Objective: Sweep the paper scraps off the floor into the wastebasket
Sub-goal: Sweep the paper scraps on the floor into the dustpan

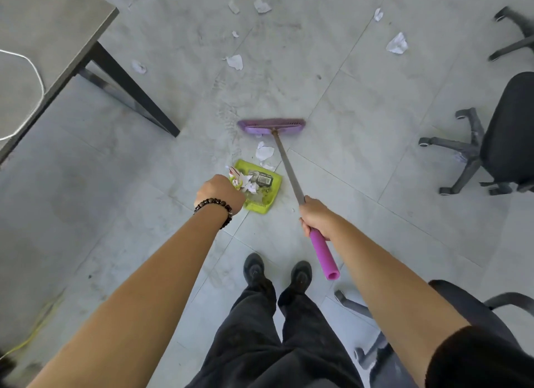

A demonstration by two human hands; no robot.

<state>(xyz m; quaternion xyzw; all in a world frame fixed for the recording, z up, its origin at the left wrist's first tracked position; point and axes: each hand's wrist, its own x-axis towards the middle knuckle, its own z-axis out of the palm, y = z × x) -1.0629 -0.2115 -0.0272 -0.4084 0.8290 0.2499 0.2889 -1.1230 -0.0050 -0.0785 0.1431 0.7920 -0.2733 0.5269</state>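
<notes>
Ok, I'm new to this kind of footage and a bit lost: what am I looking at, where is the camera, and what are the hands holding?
There is no machine: a person sweeps with two bare hands. The one picture comes from a camera on their head, looking down past the arms to their shoes. The right hand grips the broom by its handle; its purple head rests on the floor just beyond a paper scrap. The left hand is a fist at the green dustpan, apparently round its hidden handle. The dustpan sits on the floor with scraps already in it. More scraps lie farther off, between a table on the left and office chairs on the right. No wastebasket shows.
</notes>
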